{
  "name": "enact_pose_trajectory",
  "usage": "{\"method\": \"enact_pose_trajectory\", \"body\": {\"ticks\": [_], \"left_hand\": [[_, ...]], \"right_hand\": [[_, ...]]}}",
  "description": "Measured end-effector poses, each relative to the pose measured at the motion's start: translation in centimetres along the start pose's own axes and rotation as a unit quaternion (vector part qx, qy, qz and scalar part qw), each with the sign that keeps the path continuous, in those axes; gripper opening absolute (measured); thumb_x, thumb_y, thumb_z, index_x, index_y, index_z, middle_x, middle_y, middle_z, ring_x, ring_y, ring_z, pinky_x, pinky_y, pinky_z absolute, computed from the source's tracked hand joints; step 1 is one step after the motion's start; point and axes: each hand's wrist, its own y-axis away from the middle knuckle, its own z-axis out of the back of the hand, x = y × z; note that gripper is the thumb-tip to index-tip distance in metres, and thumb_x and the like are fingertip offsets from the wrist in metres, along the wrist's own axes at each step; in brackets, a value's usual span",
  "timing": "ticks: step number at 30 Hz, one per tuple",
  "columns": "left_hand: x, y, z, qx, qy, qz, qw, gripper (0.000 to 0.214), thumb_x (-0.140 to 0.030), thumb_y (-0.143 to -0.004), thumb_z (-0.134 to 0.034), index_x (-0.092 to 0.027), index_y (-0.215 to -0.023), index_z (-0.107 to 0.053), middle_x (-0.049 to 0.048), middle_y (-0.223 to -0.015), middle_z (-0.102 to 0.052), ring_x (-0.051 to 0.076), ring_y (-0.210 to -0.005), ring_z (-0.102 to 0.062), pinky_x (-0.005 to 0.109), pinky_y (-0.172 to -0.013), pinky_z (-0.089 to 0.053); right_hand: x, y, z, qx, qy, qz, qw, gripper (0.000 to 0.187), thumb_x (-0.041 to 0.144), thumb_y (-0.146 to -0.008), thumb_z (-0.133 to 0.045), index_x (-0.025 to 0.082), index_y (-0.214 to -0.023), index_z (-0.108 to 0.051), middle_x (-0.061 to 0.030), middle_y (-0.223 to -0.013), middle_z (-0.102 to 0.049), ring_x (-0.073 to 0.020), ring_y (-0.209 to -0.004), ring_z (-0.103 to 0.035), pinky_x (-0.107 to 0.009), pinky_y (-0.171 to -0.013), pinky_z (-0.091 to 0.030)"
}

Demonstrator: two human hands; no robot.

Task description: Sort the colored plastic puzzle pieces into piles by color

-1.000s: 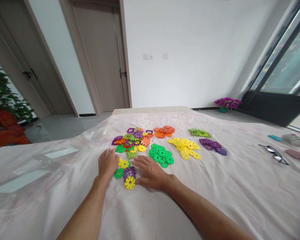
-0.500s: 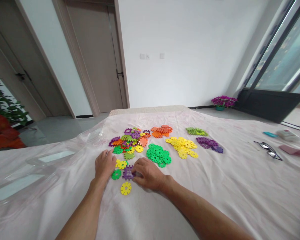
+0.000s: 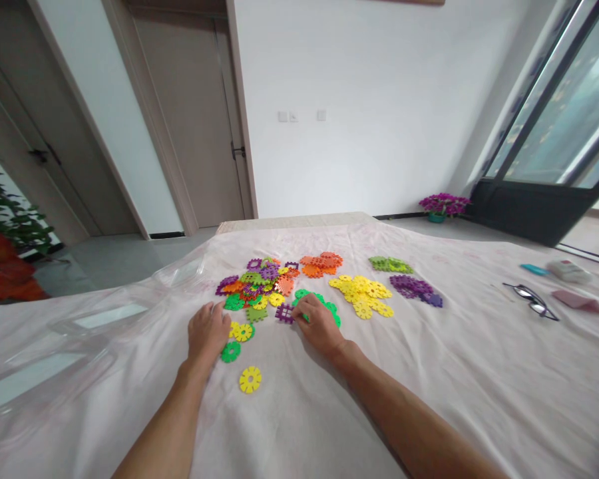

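Observation:
My right hand (image 3: 317, 322) pinches the edge of a purple square building piece (image 3: 284, 313) with a grid-like middle, and partly covers the pile of green discs (image 3: 333, 311). Resting on the cloth, my left hand (image 3: 208, 327) has its fingers loosely spread beside the mixed heap of pieces (image 3: 257, 281). Close to its fingertips lie notched yellow discs (image 3: 243, 332) and a green disc (image 3: 230, 352). Nearer to me is a single yellow disc (image 3: 250, 379). A green square piece (image 3: 256, 314) sits at the heap's front edge.
Sorted piles of orange (image 3: 322, 264), yellow (image 3: 362, 295), light green (image 3: 390, 265) and purple pieces (image 3: 413, 288) lie beyond and to the right. Glasses (image 3: 533, 299) and a pink cloth (image 3: 578, 301) rest at far right. Clear plastic trays (image 3: 44, 366) stand at left.
My right hand has lifted the purple square piece from among the near discs and moved it away from me and to the right. My left hand has barely moved.

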Motion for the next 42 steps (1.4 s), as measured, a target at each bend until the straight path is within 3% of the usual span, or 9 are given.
{"method": "enact_pose_trajectory", "body": {"ticks": [8, 14, 19, 22, 24, 28, 34, 37, 42], "left_hand": [[0.4, -0.2, -0.5, -0.002, -0.004, -0.007, 1.0, 0.045, -0.029, -0.094, -0.039, -0.018, -0.13, -0.063, 0.0143, -0.132, -0.063, 0.026, -0.123, -0.057, 0.038, -0.105, -0.041], [0.4, -0.2, -0.4, 0.002, 0.003, -0.012, 1.0, 0.046, -0.029, -0.093, -0.039, -0.017, -0.13, -0.063, 0.0149, -0.132, -0.063, 0.027, -0.122, -0.058, 0.038, -0.103, -0.043], [0.4, -0.1, -0.5, -0.001, 0.003, -0.009, 1.0, 0.045, -0.029, -0.093, -0.039, -0.017, -0.13, -0.063, 0.0146, -0.132, -0.063, 0.026, -0.122, -0.057, 0.038, -0.103, -0.043], [0.4, -0.2, -0.5, 0.0, -0.004, -0.011, 1.0, 0.045, -0.03, -0.094, -0.038, -0.017, -0.13, -0.063, 0.0145, -0.132, -0.062, 0.026, -0.122, -0.058, 0.038, -0.103, -0.043], [0.5, -0.2, -0.6, 0.0, -0.008, -0.011, 1.0, 0.045, -0.03, -0.094, -0.039, -0.017, -0.13, -0.063, 0.0142, -0.132, -0.062, 0.026, -0.122, -0.058, 0.037, -0.103, -0.043], [0.5, -0.3, -0.6, 0.004, -0.006, -0.013, 1.0, 0.046, -0.031, -0.094, -0.038, -0.017, -0.13, -0.062, 0.0143, -0.132, -0.062, 0.026, -0.123, -0.057, 0.037, -0.104, -0.042], [0.3, -0.2, -0.4, 0.013, 0.005, 0.001, 1.0, 0.047, -0.029, -0.093, -0.039, -0.018, -0.133, -0.061, 0.0142, -0.134, -0.061, 0.026, -0.125, -0.056, 0.038, -0.106, -0.041], [0.2, -0.1, -0.4, 0.005, 0.008, 0.007, 1.0, 0.046, -0.028, -0.093, -0.041, -0.018, -0.133, -0.061, 0.0142, -0.134, -0.061, 0.027, -0.127, -0.054, 0.039, -0.108, -0.039], [0.2, -0.1, -0.3, 0.002, 0.011, 0.0, 1.0, 0.045, -0.028, -0.093, -0.042, -0.016, -0.131, -0.062, 0.0152, -0.133, -0.061, 0.027, -0.123, -0.056, 0.039, -0.106, -0.041]], "right_hand": [[-5.9, -1.3, 3.7, -0.227, -0.003, -0.087, 0.97, 0.015, 0.017, -0.079, -0.055, 0.021, -0.075, -0.069, -0.0051, -0.083, -0.064, -0.0187, -0.08, -0.06, -0.031, -0.075, -0.051], [-12.5, -0.4, 8.6, -0.419, -0.017, -0.268, 0.867, 0.027, 0.028, -0.07, -0.061, 0.016, -0.089, -0.075, -0.0067, -0.085, -0.071, -0.0206, -0.077, -0.063, -0.035, -0.078, -0.052], [-17.3, 1.8, 12.7, -0.563, -0.07, -0.324, 0.757, 0.039, 0.024, -0.065, -0.06, 0.012, -0.099, -0.074, -0.0055, -0.083, -0.07, -0.0212, -0.075, -0.063, -0.034, -0.073, -0.053], [-18.2, 2.8, 14.2, -0.594, 0.032, -0.339, 0.729, 0.038, 0.017, -0.064, -0.055, 0.012, -0.096, -0.074, -0.0063, -0.083, -0.066, -0.0228, -0.08, -0.061, -0.039, -0.08, -0.052], [-17.4, 2.7, 14.2, -0.574, 0.112, -0.308, 0.75, 0.038, 0.014, -0.066, -0.049, 0.014, -0.094, -0.074, -0.0078, -0.085, -0.066, -0.0246, -0.09, -0.06, -0.042, -0.09, -0.049], [-13.2, 0.7, 11.1, -0.463, 0.135, -0.184, 0.857, 0.034, 0.012, -0.071, -0.044, 0.017, -0.089, -0.072, -0.0095, -0.092, -0.067, -0.0242, -0.098, -0.059, -0.04, -0.091, -0.049], [-3.8, -1.2, 3.4, -0.172, 0.009, 0.0, 0.985, 0.027, 0.01, -0.081, -0.048, 0.021, -0.089, -0.07, -0.006, -0.091, -0.069, -0.0187, -0.085, -0.064, -0.032, -0.079, -0.053], [0.6, -0.4, 0.8, 0.013, -0.017, 0.101, 0.995, 0.032, 0.009, -0.084, -0.052, 0.022, -0.108, -0.069, -0.0069, -0.108, -0.07, -0.0205, -0.103, -0.064, -0.036, -0.093, -0.051], [5.5, 1.2, -1.5, 0.198, -0.044, 0.237, 0.95, 0.037, 0.025, -0.094, -0.056, 0.019, -0.13, -0.059, -0.0101, -0.132, -0.064, -0.0202, -0.122, -0.057, -0.036, -0.106, -0.044]]}}
